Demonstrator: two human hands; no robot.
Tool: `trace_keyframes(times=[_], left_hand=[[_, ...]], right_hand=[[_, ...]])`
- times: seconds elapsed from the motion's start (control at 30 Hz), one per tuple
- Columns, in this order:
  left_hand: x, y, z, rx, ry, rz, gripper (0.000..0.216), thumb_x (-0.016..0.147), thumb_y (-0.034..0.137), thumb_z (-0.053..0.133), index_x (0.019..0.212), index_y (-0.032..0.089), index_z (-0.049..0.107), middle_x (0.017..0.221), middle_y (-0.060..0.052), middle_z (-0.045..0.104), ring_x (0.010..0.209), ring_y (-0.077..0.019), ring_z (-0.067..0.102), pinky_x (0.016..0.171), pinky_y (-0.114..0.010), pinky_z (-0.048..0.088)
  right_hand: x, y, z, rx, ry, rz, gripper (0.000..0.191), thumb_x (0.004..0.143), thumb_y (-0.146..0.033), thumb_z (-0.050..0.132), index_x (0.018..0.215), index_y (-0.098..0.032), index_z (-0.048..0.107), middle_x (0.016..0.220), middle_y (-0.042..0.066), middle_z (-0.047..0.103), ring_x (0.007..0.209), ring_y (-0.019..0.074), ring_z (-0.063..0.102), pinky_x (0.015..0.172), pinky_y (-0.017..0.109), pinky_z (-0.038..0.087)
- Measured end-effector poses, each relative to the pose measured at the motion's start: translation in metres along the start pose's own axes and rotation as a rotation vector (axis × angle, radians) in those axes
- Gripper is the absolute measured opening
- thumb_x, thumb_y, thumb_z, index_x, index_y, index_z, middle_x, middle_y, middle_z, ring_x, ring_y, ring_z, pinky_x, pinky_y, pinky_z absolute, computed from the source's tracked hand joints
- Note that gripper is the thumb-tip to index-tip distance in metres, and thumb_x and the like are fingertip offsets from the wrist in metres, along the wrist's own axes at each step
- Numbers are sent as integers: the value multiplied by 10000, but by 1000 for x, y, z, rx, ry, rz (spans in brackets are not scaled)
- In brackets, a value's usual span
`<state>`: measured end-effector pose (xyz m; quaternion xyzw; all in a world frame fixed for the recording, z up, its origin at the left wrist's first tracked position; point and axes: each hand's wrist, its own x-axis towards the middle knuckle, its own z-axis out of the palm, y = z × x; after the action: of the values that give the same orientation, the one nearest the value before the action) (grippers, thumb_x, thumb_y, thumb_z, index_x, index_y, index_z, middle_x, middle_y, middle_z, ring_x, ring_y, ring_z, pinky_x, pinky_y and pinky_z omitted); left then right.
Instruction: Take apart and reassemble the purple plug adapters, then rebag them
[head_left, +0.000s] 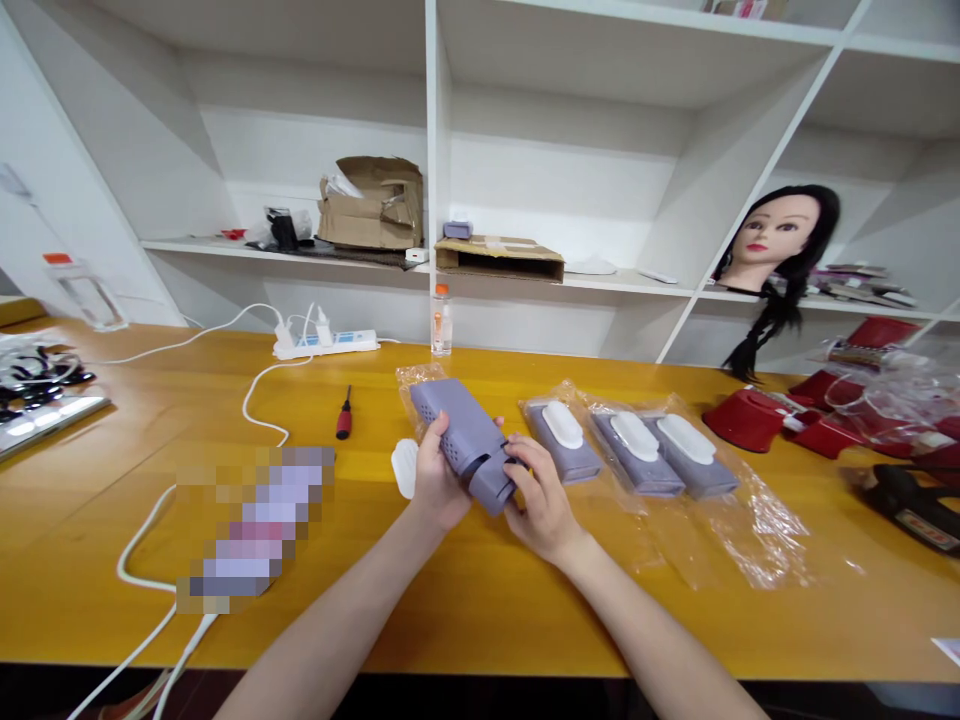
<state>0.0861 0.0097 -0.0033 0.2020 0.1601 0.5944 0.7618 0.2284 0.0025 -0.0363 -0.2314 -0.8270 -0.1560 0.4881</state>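
Over the middle of the table, my left hand [441,475] is closed around a lavender box-shaped device [457,415] with rows of small holes in its side. My right hand [544,500] grips a lavender end piece [491,484] at the device's near end. A dark gap shows between the two parts; whether they are joined inside is hidden. Just left of my left hand lies a white ribbed oval piece [405,468]. Behind the device is a clear plastic wrapper [417,376]. To the right lie three wrapped lavender devices [649,478], each with a white oval piece on top.
At left are a red-black screwdriver [344,420], a pixelated slab [259,525] with white cables, and a power strip [330,344]. A small bottle [442,325] stands at the back. Red plastic parts [746,418] and a black tool [911,510] lie at right.
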Motion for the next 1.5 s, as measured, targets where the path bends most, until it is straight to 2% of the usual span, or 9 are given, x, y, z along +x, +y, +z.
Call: trace_keyframes(times=[0.2,0.3,0.43,0.5,0.6,0.77,0.93,1.2,1.5], left_hand=[[3,-9,-4,42,173,14,412,740,495,531,907,127,613,825,-94,672,849,-241,624,762,-335,483],[-1,-9,1,89,171,5,355,759,483,511,855,154,604,805,-66,660,843,-223,619,720,-308,474],[-6,-5,7,88,60,-26,236,813,400,438,869,209,565,816,-22,644,852,-189,608,707,-302,463],[-5,-5,6,162,42,3,150,791,330,501,894,232,549,843,0,643,816,-161,608,700,-286,458],[1,-7,-1,326,73,81,188,714,259,631,885,214,566,857,-1,649,762,-137,604,677,-254,452],[12,-6,-11,287,100,146,309,649,176,689,938,200,583,918,-28,665,849,-180,609,711,-298,485],[14,-2,-10,204,199,136,347,700,177,633,1036,203,552,927,-46,670,872,-206,623,711,-322,508],[13,-3,-12,189,226,147,379,723,186,614,1090,229,531,980,-38,658,849,-187,629,726,-346,516],[12,1,-13,202,184,169,412,705,190,633,1100,232,524,974,-38,660,890,-201,624,736,-338,514]], right_hand=[[-4,-4,5,2,-80,93,563,727,-43,478,1248,-184,317,1173,166,471,1163,280,437,887,498,461],[-5,-5,8,26,-100,185,558,735,-56,480,1253,-192,324,1192,153,490,1158,263,453,913,472,446],[0,-3,8,172,44,568,502,695,-168,613,1151,-223,409,1055,80,579,973,217,571,832,386,489],[4,1,5,302,175,776,507,639,-217,676,1089,-215,442,967,50,596,863,195,592,767,348,500],[11,5,-1,636,308,1020,498,579,-236,721,1017,-207,486,884,16,606,791,170,588,724,312,490],[14,3,-2,1195,223,1337,406,557,-210,747,913,-210,549,834,-15,620,722,137,583,628,262,488],[11,-3,5,1425,201,1336,348,597,-208,720,912,-217,573,946,2,638,783,139,601,688,270,488],[9,-4,10,1372,269,1395,379,551,-187,752,893,-206,590,875,-7,649,775,133,594,686,249,478],[13,-6,4,1268,296,1346,453,546,-224,763,935,-243,531,820,-33,593,719,120,559,609,231,487]])
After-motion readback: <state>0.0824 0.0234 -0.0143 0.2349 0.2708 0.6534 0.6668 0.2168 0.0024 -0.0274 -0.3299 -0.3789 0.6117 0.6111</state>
